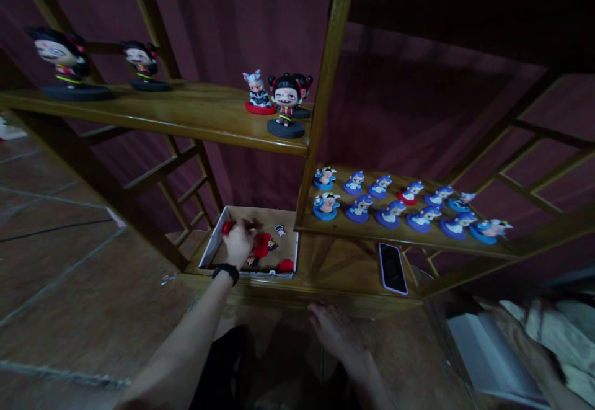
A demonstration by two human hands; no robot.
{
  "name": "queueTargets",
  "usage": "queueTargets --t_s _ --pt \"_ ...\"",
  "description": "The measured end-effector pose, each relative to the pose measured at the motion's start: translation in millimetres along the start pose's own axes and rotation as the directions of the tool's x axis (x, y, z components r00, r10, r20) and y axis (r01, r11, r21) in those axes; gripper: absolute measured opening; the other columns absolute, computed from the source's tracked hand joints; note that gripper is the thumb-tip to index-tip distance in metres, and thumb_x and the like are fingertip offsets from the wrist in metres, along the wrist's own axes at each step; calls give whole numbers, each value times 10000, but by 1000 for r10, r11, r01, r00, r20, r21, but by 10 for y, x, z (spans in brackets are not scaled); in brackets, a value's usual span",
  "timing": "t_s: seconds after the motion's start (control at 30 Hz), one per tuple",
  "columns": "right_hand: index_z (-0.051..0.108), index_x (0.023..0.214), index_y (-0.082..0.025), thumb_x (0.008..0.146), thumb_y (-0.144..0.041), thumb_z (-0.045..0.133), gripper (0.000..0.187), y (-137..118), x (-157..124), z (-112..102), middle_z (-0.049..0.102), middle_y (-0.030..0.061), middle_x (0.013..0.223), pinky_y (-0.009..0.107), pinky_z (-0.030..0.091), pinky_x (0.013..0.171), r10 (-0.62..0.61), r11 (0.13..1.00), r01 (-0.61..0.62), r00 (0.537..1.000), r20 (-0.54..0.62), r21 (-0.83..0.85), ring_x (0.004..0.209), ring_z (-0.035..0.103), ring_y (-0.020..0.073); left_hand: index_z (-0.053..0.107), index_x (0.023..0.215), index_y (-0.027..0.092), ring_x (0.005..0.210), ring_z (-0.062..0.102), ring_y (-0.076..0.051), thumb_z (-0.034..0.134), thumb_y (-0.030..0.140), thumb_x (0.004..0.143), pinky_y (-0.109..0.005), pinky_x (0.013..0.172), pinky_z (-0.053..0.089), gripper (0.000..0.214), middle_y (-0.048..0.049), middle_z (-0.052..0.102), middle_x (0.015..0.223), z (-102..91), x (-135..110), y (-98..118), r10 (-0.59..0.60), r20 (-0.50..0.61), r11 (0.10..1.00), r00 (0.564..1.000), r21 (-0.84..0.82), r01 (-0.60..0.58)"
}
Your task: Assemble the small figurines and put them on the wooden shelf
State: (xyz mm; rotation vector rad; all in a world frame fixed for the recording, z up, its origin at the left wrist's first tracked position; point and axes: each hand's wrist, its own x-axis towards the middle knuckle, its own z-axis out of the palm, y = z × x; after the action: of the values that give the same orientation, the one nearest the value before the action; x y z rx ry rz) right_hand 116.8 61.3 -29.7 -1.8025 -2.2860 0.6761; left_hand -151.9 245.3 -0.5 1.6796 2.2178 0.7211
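My left hand (238,245), with a dark band (225,273) at its wrist, reaches down into a shallow white-edged cardboard box (288,237) on the lowest shelf. Its fingers are curled among the pieces, and what they grip is hidden. A red piece (227,228) shows beside the fingers. Nearby in the box lie red discs (261,246), small dark-haired figurines (271,244) and a small black-and-white figurine (279,230). My right hand (333,326) holds nothing. Its fingers stretch out near the front edge of the lowest shelf (279,295).
Figurines on blue and purple bases stand in two rows on the middle-right shelf (488,246). Several dark-haired figurines (285,103) stand on the upper-left shelf (199,109). A phone (393,268) lies below right. At far right, another person's arm (525,335) is beside a pale box (493,357).
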Motion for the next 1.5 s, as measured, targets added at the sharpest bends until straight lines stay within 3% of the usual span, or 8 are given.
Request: queueTargets --t_s 0.2,0.33,0.47,0.67,0.8,0.93,1.27,1.5 --pt "618 1039 -238 827 -397 460 309 -87 105 -316 677 49 950 313 474 785 58 798 -37 998 -15 602 865 626 184 533 897 179 699 587 -150 622 215 636 -253 653 449 278 -26 612 755 -152 -706 448 320 279 769 905 -635 -76" --pt "589 1078 -187 755 -520 530 467 -149 89 -408 626 82 1069 324 515 702 191 302 -106 980 49 947 839 628 197 518 923 226 678 567 -140 619 168 619 -240 595 420 326 -5 602 776 3 -1480 720 521 409 749 749 -640 -171" --pt "622 1020 -186 683 -459 647 434 -177 68 -433 644 66 1015 331 477 811 175 274 -33 984 -16 961 933 595 210 498 900 246 771 567 -166 602 149 633 -265 645 411 303 -23 600 859 105 -1802 831 534 378 777 756 -573 -262" --pt "662 890 -159 666 -492 647 401 -138 135 -402 647 54 827 331 514 707 217 222 -112 974 63 968 797 601 196 550 848 183 695 588 -161 672 227 602 -258 618 438 278 -37 627 779 -15 -1288 640 538 466 738 703 -663 -126" --pt "671 872 -165 659 -456 671 361 -115 107 -411 636 59 901 345 518 751 283 89 -91 957 63 992 844 594 186 615 807 150 755 606 -180 532 219 728 -283 689 447 134 -82 664 821 -148 -533 110 182 234 891 955 -450 -59" --pt "665 875 -185 652 -357 706 284 -132 55 -458 638 50 956 363 475 861 227 -42 -47 972 55 998 897 596 176 649 933 137 840 617 -209 511 228 750 -275 715 444 247 -116 672 931 -114 -105 -416 -41 114 989 993 -137 57" --pt "643 921 -200 660 -288 703 282 -201 5 -485 638 33 930 350 467 853 160 -48 -61 985 68 997 877 600 166 589 1030 113 999 566 -263 598 251 683 -298 847 413 373 -160 600 1069 152 -140 -510 7 107 993 994 115 -20" --pt "663 896 -183 619 -311 736 313 -144 24 -490 649 32 823 282 503 684 193 -51 -92 976 100 994 721 599 139 497 1088 128 919 597 -264 518 228 738 -298 724 437 365 -151 624 980 -119 -296 -233 13 70 990 997 142 -23"
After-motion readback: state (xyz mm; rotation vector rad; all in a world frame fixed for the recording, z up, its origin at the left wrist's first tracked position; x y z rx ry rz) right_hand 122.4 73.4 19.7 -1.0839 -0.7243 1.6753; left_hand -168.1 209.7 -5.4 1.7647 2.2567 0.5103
